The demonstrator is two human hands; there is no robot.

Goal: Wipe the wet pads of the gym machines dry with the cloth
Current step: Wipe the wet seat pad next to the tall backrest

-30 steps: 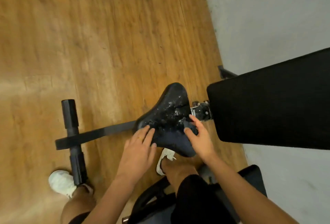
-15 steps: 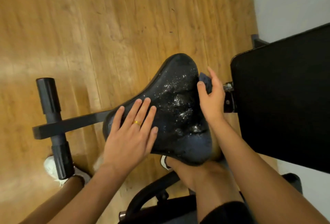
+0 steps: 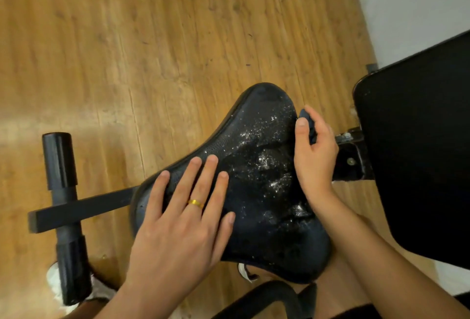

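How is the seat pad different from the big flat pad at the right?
The seat pad is speckled with water drops; the flat pad looks mostly dry. The seat pad is curved, saddle-shaped; the flat pad is straight-edged. Both are black.

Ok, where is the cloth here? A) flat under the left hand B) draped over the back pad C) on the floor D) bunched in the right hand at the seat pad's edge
D: the right hand pinches the dark cloth beside the seat pad; the left hand lies flat.
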